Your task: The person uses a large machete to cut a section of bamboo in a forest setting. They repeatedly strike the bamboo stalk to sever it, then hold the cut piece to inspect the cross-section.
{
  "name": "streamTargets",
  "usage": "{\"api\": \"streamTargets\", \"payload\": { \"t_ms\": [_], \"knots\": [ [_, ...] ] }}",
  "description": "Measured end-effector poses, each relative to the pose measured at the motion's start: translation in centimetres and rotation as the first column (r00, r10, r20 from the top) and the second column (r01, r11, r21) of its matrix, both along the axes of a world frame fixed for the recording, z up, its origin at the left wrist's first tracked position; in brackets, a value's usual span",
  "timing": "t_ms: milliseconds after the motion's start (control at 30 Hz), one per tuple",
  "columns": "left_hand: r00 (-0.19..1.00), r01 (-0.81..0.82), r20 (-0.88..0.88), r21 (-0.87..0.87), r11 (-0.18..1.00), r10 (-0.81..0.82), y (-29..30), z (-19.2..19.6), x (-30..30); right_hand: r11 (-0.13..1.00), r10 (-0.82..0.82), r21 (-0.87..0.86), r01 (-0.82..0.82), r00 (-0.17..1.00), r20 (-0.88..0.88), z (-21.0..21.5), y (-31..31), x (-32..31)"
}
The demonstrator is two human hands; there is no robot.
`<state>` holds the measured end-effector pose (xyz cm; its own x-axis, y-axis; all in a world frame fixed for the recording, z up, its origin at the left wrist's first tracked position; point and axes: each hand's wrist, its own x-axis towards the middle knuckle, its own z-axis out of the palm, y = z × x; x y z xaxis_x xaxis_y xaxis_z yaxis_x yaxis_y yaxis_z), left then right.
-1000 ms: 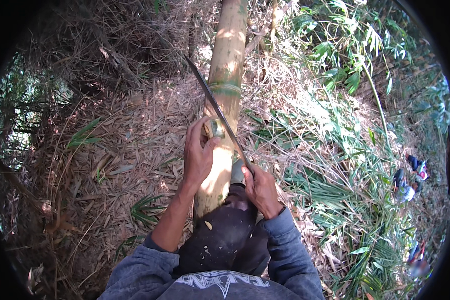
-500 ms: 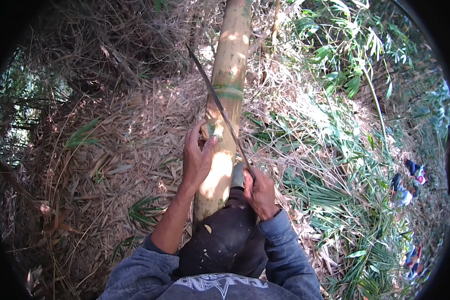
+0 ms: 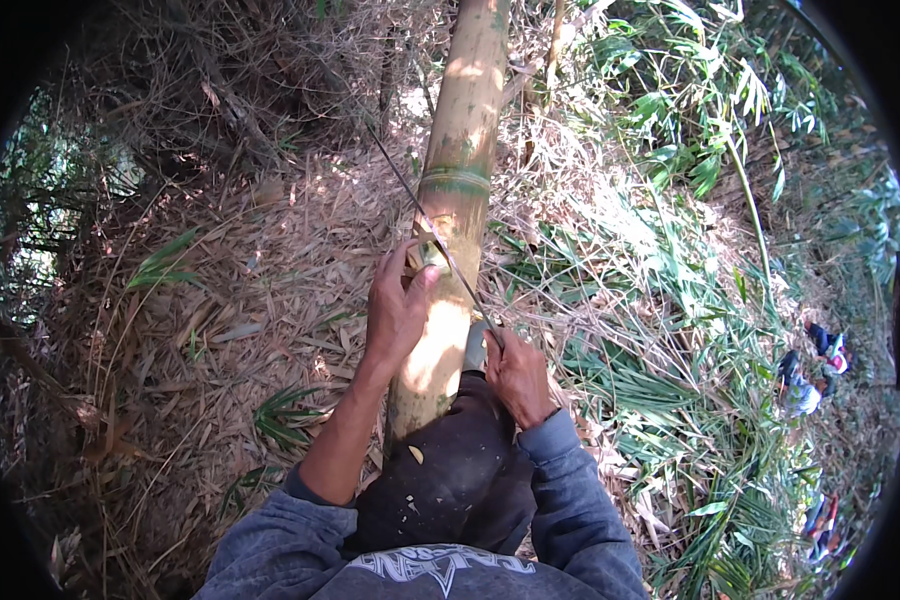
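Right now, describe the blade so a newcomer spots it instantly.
Find the thick bamboo pole down the middle. The right hand beside it holds the blade, slanting up-left across the pole: a thin, mostly dark, straight line against its broad, pale surface.

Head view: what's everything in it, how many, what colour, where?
Bamboo pole: one, tan, partly green, centre
Blade: one, dark, crossing over pole
Small piece: one, greenish, over pole
Chips: several, pale, on trousers
Dry leaves: countless, brown, ground
Twigs: countless, grey-brown, upper left
Leafy plants: many, green, right
Other people: at least two, partly blue, right edge
Footwear: one, grey-green, beside pole
Trousers: one pair, dark, lower centre
Sweatshirt: one, grey-blue, bottom
Left grip: one, bare, on small piece
Right grip: one, bare, holding blade
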<state>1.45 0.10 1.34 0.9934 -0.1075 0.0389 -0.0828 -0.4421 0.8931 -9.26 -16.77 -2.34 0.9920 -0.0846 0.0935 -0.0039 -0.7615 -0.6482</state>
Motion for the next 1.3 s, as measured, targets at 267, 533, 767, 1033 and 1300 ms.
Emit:
{"api": "streamTargets", "payload": {
  "t_ms": [267, 533, 767, 1033, 1300],
  "knots": [
    [0.999, -0.02, 0.027, 0.009, 1.0, 0.02, 0.1, -0.9, -0.5, 0.961, -0.056, 0.275, -0.018, 0.964, 0.259, 4.6, 1.4, 0.3],
    [0.996, -0.008, -0.085, -0.085, 0.996, 0.001, 0.2, -1.1, -0.7, 0.984, -0.013, 0.181, 0.002, 0.998, 0.058, 4.3, 0.8, 0.0],
    [0.986, 0.031, 0.159, 0.115, 0.993, -0.049, 0.8, -2.6, 0.2, 0.998, -0.004, 0.057, 0.007, 0.998, -0.056, 0.9, 0.5, 0.4],
    [0.996, -0.04, -0.085, -0.094, 0.995, 0.032, -0.1, -1.5, -1.6, 0.936, -0.069, 0.353, 0.0, 0.981, 0.183, 7.0, 1.8, 0.2],
    [0.998, -0.01, -0.066, -0.081, 0.997, 0.005, 0.6, -1.9, -1.7, 0.997, 0.007, 0.079, -0.005, 1.0, -0.023, 0.5, 0.5, -1.0]
  ]
}}
